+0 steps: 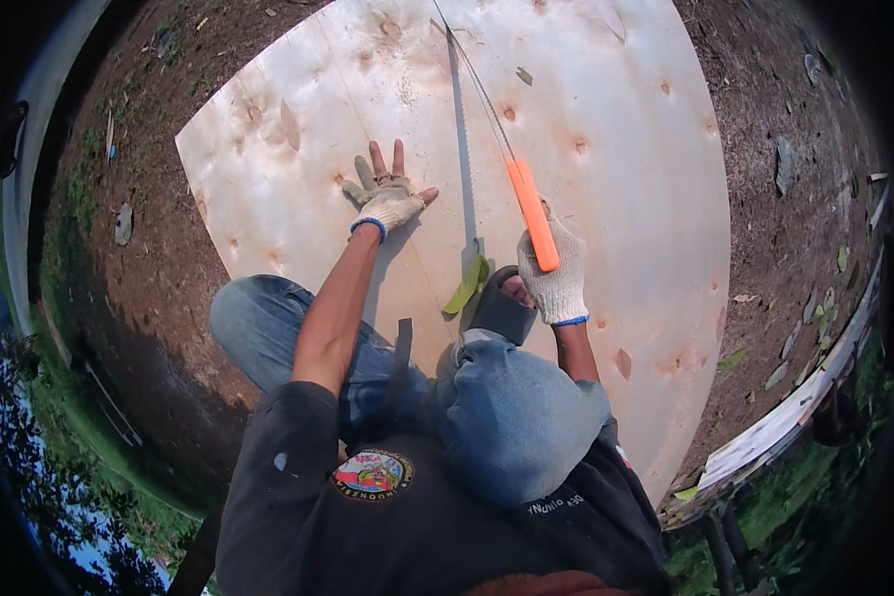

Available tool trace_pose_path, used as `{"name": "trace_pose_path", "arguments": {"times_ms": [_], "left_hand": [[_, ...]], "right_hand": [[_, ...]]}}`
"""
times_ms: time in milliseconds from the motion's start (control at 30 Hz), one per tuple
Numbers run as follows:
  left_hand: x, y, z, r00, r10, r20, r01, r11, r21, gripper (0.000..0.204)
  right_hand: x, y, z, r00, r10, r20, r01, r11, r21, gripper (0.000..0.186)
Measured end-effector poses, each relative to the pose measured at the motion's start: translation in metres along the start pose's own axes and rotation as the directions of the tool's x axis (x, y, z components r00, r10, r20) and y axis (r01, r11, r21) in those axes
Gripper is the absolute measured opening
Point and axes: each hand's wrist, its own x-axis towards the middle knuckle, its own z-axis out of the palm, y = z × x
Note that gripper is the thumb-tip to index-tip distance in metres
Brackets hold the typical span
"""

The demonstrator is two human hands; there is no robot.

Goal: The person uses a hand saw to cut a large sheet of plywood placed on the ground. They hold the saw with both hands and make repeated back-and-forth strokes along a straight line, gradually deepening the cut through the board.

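Observation:
A pale plywood sheet (646, 199) with several brown knots spreads out in front of me. My right hand (556, 266), in a whitish knit glove with a blue cuff, is closed round the orange handle of a hand saw (532, 214). The saw's thin blade runs away from me toward the far edge of the picture, and its dark shadow falls on the wood to its left. My left hand (387, 199), in a similar glove that leaves some fingertips bare, presses flat on the plywood with its fingers spread. Pale dust speckles the wood near the blade's far end.
My sandalled foot (507, 306) and bent knee (512, 417) rest over the sheet near my right hand. A green-yellow leaf (467, 285) lies beside the foot. Brown soil (775, 119) with scattered leaves surrounds the sheet. Light boards (780, 432) stand at the lower right.

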Motion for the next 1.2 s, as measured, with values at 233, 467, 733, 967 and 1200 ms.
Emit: {"name": "trace_pose_path", "arguments": {"times_ms": [233, 467, 733, 967, 1200], "left_hand": [[0.007, 0.01, 0.011, 0.998, 0.02, -0.067, -0.019, 1.0, 0.019, 0.12], [0.011, -0.009, 0.016, 0.995, 0.013, -0.097, -0.015, 1.0, -0.025, 0.119], [0.028, -0.013, -0.01, 0.981, 0.02, -0.192, -0.072, 0.96, -0.27, 0.098], [-0.013, 0.108, -0.088, 0.576, 0.317, -0.754, -0.805, 0.382, -0.454, 0.035], [-0.012, 0.145, -0.079, 0.723, 0.545, -0.424, -0.674, 0.421, -0.607, 0.033]], "right_hand": [[0.028, -0.001, -0.006, 0.997, 0.017, 0.074, -0.011, 0.997, -0.076, 0.034], [0.0, -0.02, -0.013, 0.997, 0.03, 0.074, -0.026, 0.998, -0.054, 0.043], [-0.008, -0.027, -0.015, 0.999, 0.009, 0.051, -0.009, 1.0, -0.005, 0.045], [0.029, -0.027, -0.006, 0.973, 0.137, 0.186, -0.125, 0.989, -0.075, 0.05], [0.018, -0.036, -0.026, 0.984, 0.076, 0.16, -0.065, 0.995, -0.072, 0.038]]}}
